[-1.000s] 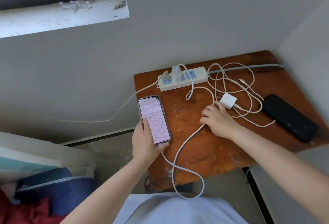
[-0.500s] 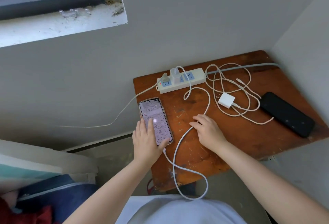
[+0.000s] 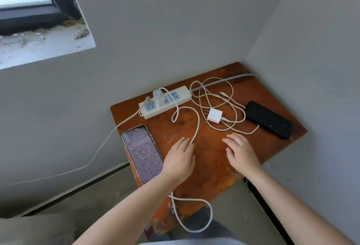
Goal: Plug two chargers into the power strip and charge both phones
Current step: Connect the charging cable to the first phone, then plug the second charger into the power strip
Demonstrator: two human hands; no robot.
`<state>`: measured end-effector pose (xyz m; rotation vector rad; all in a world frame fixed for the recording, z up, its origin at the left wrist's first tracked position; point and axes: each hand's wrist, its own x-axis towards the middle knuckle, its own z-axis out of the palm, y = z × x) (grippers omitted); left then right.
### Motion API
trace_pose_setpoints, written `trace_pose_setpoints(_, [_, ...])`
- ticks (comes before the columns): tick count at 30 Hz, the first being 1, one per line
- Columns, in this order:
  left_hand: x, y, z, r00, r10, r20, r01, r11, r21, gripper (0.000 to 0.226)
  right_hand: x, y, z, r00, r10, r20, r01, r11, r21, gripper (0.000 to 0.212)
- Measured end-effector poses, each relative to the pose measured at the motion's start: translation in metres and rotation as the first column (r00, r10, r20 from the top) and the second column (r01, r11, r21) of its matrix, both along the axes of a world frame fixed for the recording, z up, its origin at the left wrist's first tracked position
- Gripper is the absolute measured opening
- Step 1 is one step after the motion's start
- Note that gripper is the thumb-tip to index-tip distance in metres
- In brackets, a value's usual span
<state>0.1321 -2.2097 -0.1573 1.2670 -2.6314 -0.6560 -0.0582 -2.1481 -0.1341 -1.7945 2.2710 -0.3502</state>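
Note:
A white power strip [image 3: 178, 99] lies at the back of the small wooden table [image 3: 210, 166], with one white charger [image 3: 159, 97] plugged into it. That charger's cable [image 3: 196, 126] loops across the table, under my left hand, and off the front edge. A lit phone [image 3: 142, 152] lies at the table's left edge. A second white charger [image 3: 214, 115] lies unplugged among its coiled cable [image 3: 214, 92], next to a dark phone [image 3: 267, 119] at the right. My left hand [image 3: 180, 158] rests flat, open, just right of the lit phone. My right hand [image 3: 241, 152] hovers open below the loose charger.
Grey walls close in behind and to the right of the table. The strip's own lead [image 3: 222, 82] runs to the right wall. A thin cable [image 3: 101, 147] from another plug in the strip trails off to the left. A window sill [image 3: 44, 48] is at upper left.
My left hand let go of the lit phone and moved right onto the table. My right hand pulled back from the loose charger toward me. The phone screen now shows a circle.

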Motion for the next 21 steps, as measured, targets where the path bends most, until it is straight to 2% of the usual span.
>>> trace_pose_setpoints(7, [-0.051, 0.002, -0.017, 0.989, 0.096, 0.11, -0.103, 0.993, 0.06, 0.055, -0.057, -0.007, 0.007, 0.999, -0.004, -0.032, 0.002, 0.999, -0.047, 0.026])
trace_pose_setpoints(12, [-0.067, 0.012, -0.029, 0.942, 0.25, 0.224, -0.261, 0.965, 0.021, 0.061, -0.085, -0.04, 0.004, 0.986, 0.164, -0.003, -0.164, 0.985, -0.058, 0.024])
trace_pose_setpoints(16, [-0.069, 0.015, -0.035, 0.928, 0.286, 0.238, -0.288, 0.957, -0.026, 0.062, -0.094, -0.061, -0.003, 0.963, 0.269, 0.018, -0.266, 0.96, -0.092, 0.022])
trace_pose_setpoints(21, [-0.071, 0.016, -0.035, 0.913, 0.301, 0.275, -0.305, 0.952, -0.028, 0.062, -0.107, -0.08, -0.008, 0.955, 0.297, 0.025, -0.295, 0.954, -0.055, 0.025])
